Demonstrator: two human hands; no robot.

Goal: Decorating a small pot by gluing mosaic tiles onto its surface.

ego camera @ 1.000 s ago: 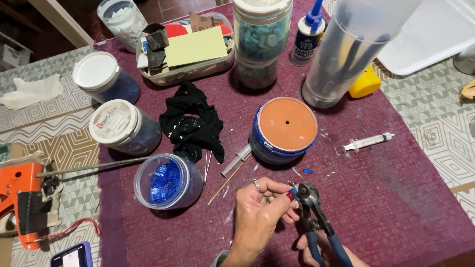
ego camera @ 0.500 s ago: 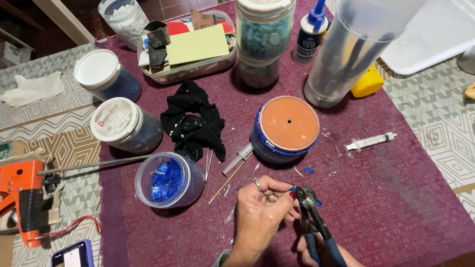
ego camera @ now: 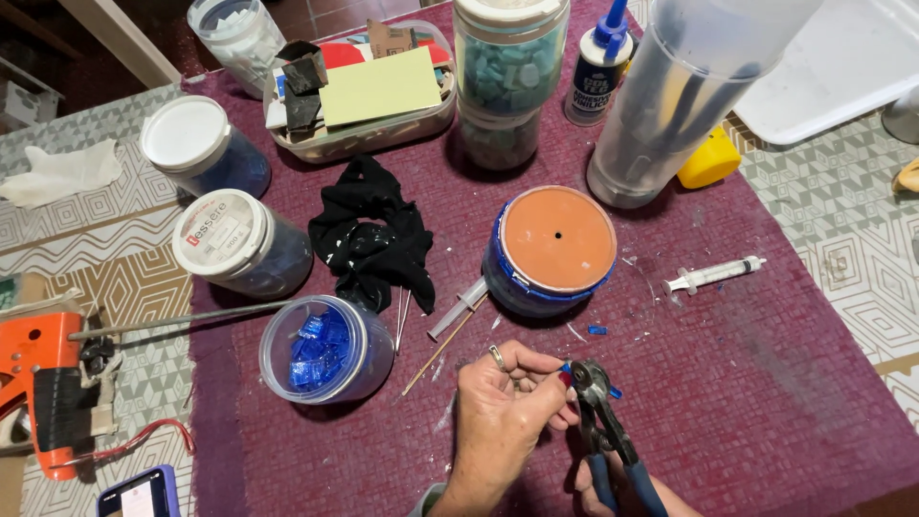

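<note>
The left hand (ego camera: 503,416) pinches a small blue tile piece (ego camera: 567,369), fingers clenched on it, inside the nippers (ego camera: 601,421) grasped by the right hand (ego camera: 622,483), at 6 o'clock from the terracotta pot (ego camera: 555,244). Risk: shards may scatter across the surface (ego camera: 766,383) or nick fingertips.

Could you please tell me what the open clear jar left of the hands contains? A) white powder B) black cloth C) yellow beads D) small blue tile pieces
D: the open clear jar holds a pile of small blue tile pieces, visible through its open top.
</note>
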